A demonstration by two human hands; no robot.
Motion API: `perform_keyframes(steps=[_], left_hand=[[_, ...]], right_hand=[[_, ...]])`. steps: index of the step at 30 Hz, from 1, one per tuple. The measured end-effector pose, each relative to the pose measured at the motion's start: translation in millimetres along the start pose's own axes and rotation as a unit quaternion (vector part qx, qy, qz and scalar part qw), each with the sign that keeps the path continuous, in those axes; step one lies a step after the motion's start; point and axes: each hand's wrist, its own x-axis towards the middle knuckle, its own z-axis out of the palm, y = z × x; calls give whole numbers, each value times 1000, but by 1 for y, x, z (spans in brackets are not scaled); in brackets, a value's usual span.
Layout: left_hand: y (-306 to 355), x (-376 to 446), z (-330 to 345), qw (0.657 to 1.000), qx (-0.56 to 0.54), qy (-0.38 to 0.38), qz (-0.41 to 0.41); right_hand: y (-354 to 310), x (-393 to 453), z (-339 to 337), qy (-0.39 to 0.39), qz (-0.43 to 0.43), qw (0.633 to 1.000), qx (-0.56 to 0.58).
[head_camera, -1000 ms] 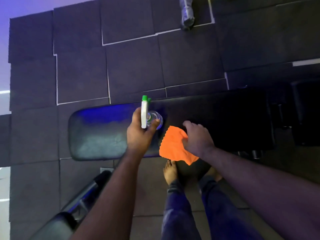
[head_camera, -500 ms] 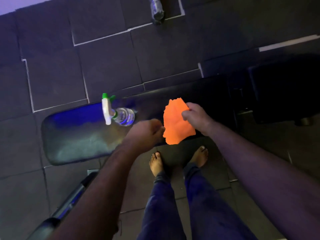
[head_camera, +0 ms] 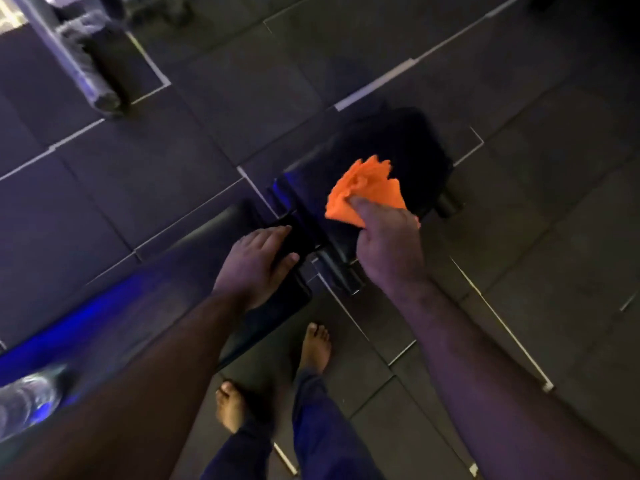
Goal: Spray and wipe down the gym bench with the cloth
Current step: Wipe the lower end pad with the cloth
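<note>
Two hands over the gym bench (head_camera: 194, 299): right hand (head_camera: 389, 247), fingers pinching the orange cloth (head_camera: 367, 192), above the short seat pad (head_camera: 408, 157); left hand (head_camera: 254, 263), fingers together, flat on the long pad's end. Long axis running lower-left to upper-right. Spray bottle (head_camera: 24, 403) at far lower left, well apart.

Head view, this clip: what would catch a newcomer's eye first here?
The bright orange cloth stands out first, bunched in the right hand over the small black seat pad at centre right. Next comes the left hand, laid flat on the end of the long bench pad, with blue light glinting along that pad. At the lower left edge sits a blurred clear spray bottle.
</note>
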Motion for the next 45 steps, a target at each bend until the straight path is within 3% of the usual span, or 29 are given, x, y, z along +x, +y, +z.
perform_keyframes(steps=[3, 7, 10, 15, 21, 23, 26, 28, 32, 37, 42, 45], left_hand=[[-7, 18, 17, 997, 60, -14, 46], [-26, 27, 30, 988, 128, -54, 71], [-38, 28, 42, 984, 152, -38, 86], [-49, 34, 54, 979, 165, -18, 116], [-41, 33, 47, 977, 173, -56, 111], [-42, 34, 47, 977, 173, -50, 113], [-43, 33, 49, 977, 173, -46, 120], [-43, 34, 49, 977, 173, -50, 118], [-40, 34, 47, 977, 171, -49, 119], [-42, 34, 45, 975, 177, -58, 120], [-41, 34, 44, 977, 167, -46, 125], [-42, 33, 44, 978, 162, -53, 123]], right_hand=[[21, -7, 29, -139, -10, 989, -45], [43, -17, 73, -212, -47, 963, -158], [50, -19, 100, -174, -78, 964, -184], [46, -10, 117, -92, -26, 979, -182], [49, -55, 94, -118, -19, 985, -128], [65, -34, 88, -92, 38, 988, -116], [97, 33, 81, -7, 188, 977, -95], [101, 55, 82, 19, 231, 968, -98], [58, -3, 103, 9, 223, 971, -81], [-10, -90, 141, -61, 208, 976, -29], [12, -68, 137, -53, 218, 973, -46], [49, -17, 114, 25, 273, 961, -26]])
